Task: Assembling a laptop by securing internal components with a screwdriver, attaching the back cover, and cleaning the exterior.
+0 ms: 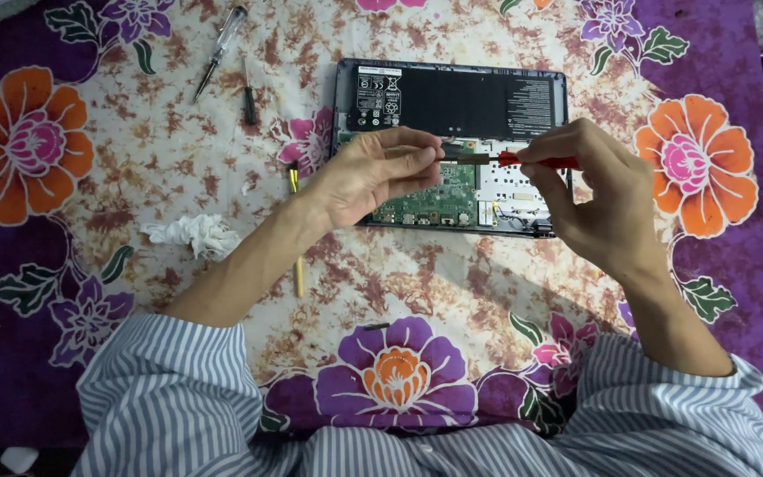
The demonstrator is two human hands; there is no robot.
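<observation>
Head view: both hands (373, 172) (598, 194) pinch a red-handled screwdriver (523, 160) — above a white-labelled black battery (452, 102).

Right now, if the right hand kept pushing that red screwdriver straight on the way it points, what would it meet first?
The left hand: the red screwdriver in the right hand points at its fingertips, apparently touching already, above the opened laptop.

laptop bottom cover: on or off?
Off. The laptop lies open-backed on the floral cloth: black battery and green circuit board exposed. Both hands, left and right, hold a red-handled screwdriver above it.
</observation>
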